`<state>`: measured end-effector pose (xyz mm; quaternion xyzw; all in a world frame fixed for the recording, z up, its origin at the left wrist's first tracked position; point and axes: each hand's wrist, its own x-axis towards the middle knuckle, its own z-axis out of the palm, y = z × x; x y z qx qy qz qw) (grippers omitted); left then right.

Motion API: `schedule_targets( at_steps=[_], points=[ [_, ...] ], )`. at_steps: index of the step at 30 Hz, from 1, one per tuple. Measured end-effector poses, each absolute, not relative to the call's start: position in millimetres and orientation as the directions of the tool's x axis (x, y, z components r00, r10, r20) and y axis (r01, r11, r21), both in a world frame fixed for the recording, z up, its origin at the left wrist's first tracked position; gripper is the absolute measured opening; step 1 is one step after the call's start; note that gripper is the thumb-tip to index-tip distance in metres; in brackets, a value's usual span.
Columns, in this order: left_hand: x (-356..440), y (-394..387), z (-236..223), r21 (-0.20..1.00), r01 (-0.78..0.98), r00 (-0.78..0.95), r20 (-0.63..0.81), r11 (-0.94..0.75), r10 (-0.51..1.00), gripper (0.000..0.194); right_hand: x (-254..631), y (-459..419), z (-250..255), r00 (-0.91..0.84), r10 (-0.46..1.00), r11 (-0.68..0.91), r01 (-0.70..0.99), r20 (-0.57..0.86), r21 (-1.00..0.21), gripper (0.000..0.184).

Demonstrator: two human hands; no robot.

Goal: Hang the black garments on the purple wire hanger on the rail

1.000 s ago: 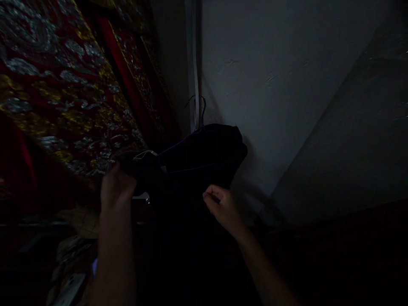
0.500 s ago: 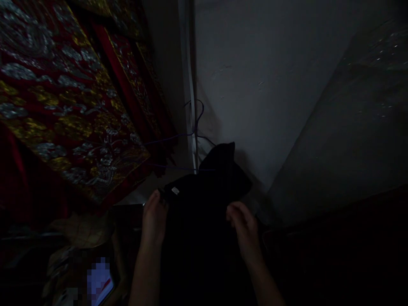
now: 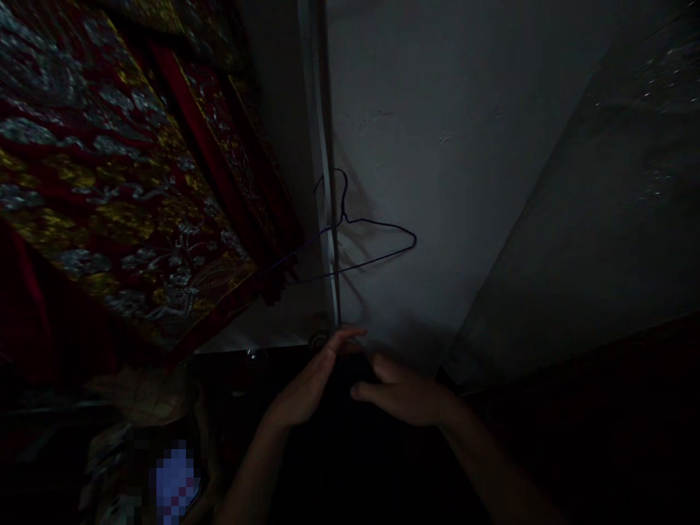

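Observation:
In the head view a thin purple wire hanger [image 3: 377, 257] hangs by its hook on a pale upright strip [image 3: 326, 182], with no cloth on its right arm. Below it my left hand [image 3: 311, 383] reaches inward, its fingers stretched and close together. Opposite, my right hand [image 3: 405, 390] has its thumb apart from its fingers. A black garment [image 3: 350, 375] fills the gap between the hands and seems gathered in them; in the dark its edges are lost. Neither hand touches the hanger.
Red cloth with gold and silver embroidery [image 3: 125, 168] hangs at the left. A grey wall [image 3: 448, 146] stands behind, with a shiny translucent sheet [image 3: 601, 240] at right. At lower left there is a lit screen [image 3: 175, 481] near a pale checked cloth [image 3: 147, 397].
The black garment has come off the hanger and down towards me, baring the hanger's right arm. My hands have moved inward from its two sides and now almost meet.

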<state>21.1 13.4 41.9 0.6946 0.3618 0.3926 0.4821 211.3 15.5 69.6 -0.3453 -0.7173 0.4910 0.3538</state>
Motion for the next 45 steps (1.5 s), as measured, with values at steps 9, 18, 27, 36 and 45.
schedule_targets(
  at_steps=[9, 18, 27, 36, 45],
  points=[
    [-17.9, 31.5, 31.7, 0.657, 0.634, 0.476, 0.086, -0.409, 0.875, 0.034, 246.0, 86.5, 125.7, -0.487, 0.768, 0.605, 0.338, 0.416, -0.721, 0.027],
    [-59.6, 36.3, 35.2, 0.598, 0.737, 0.374, 0.027, -0.315, 0.927, 0.012, 190.5, 146.0, 66.9, -0.131, 0.903, 0.429, 0.222, 0.409, -0.876, 0.029],
    [-74.5, 34.8, 23.9, 0.830, 0.542, 0.338, -0.073, -0.130, 0.938, 0.036, 270.4, 142.4, 78.6, 0.107, 0.880, 0.356, 0.498, 0.464, -0.791, 0.040],
    [-79.5, 58.4, 30.2, 0.168, 0.958, 0.193, 0.215, -0.231, 0.957, 0.030, 283.6, 100.9, 85.1, 0.057, 0.833, 0.381, 0.663, 0.551, -0.644, 0.046],
    [-63.4, 62.0, 106.5, 0.429, 0.743, 0.169, 0.622, -0.513, 0.765, 0.021, 253.3, 90.8, 70.8, 0.024, 0.839, 0.467, 0.482, 0.543, -0.742, 0.047]
  ],
)
